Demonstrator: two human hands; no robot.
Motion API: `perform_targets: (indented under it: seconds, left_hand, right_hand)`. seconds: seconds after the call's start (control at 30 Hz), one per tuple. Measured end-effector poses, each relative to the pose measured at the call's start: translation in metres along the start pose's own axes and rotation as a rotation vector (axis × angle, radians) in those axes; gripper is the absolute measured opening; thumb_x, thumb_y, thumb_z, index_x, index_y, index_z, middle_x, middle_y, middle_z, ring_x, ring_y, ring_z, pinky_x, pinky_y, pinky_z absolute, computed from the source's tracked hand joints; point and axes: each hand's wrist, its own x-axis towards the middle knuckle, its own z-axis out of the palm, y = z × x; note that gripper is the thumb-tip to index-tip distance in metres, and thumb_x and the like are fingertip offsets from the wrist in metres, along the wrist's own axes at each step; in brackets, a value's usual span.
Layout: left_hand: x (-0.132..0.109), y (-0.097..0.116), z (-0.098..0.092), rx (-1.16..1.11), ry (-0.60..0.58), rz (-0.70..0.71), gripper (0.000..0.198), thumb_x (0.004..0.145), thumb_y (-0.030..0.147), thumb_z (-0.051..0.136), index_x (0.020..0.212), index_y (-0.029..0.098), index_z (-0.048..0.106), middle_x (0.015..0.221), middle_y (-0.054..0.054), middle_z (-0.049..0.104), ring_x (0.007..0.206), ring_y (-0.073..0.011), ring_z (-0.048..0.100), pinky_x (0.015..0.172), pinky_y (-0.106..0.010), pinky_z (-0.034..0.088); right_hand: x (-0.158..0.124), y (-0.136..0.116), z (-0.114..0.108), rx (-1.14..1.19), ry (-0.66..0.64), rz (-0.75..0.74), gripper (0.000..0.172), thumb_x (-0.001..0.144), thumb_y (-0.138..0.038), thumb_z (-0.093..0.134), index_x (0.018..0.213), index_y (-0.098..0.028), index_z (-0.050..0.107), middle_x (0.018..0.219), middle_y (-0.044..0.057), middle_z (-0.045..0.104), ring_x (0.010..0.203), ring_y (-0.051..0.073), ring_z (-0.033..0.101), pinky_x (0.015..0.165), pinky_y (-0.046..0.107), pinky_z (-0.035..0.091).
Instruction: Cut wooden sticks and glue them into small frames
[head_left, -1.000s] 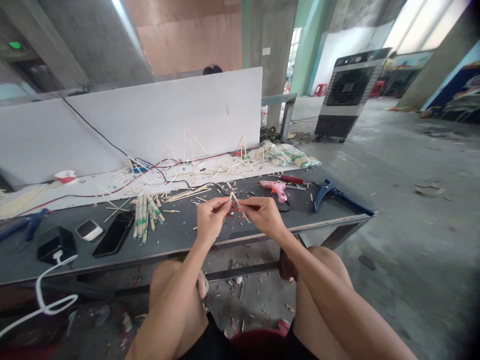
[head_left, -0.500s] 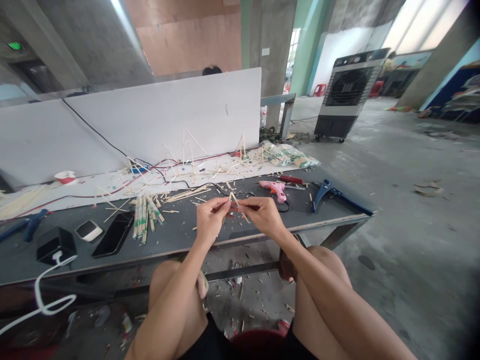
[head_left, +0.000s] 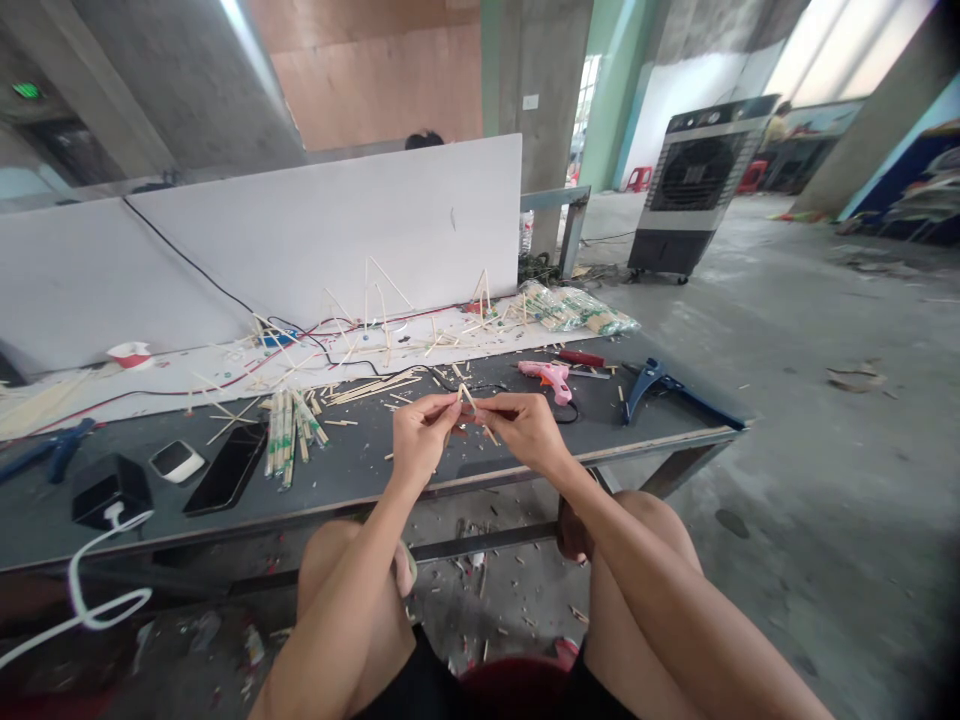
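Note:
My left hand [head_left: 420, 432] and my right hand [head_left: 525, 428] meet in front of me above the near edge of the dark table [head_left: 360, 470]. Both pinch a small piece made of short bamboo sticks [head_left: 469, 400] between fingertips. One stick end pokes up between the hands, another slants down under my right fingers. Both hands are closed on it. My bare knees sit below the table edge.
On the table lie a pink glue gun [head_left: 550, 374], a blue clamp [head_left: 660, 385], wrapped chopstick bundles [head_left: 289, 425], a black phone [head_left: 226, 467], a small white device [head_left: 174, 461], a black charger with white cable [head_left: 105, 490]. White board [head_left: 330, 230] stands behind scattered sticks. A cooler fan [head_left: 694, 185] stands far right.
Almost nothing differs; both hands stay pinched on the stick piece, shifting only slightly upward with the view.

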Motion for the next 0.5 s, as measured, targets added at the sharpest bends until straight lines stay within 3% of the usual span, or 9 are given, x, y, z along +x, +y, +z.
perform_targets:
  seconds: [0.5]
  left_hand:
    - [-0.0003, 0.0000, -0.0006, -0.017, -0.010, -0.009, 0.028, 0.075, 0.037, 0.079, 0.093, 0.015, 0.077, 0.087, -0.010, 0.078, 0.075, -0.0273, 0.076, 0.058, -0.034, 0.060]
  right_hand:
    - [0.0004, -0.0003, 0.0002, -0.013, -0.008, -0.013, 0.028, 0.083, -0.037, 0.068, 0.094, -0.015, 0.081, 0.072, 0.007, 0.073, 0.060, 0.017, 0.061, 0.055, 0.027, 0.045]
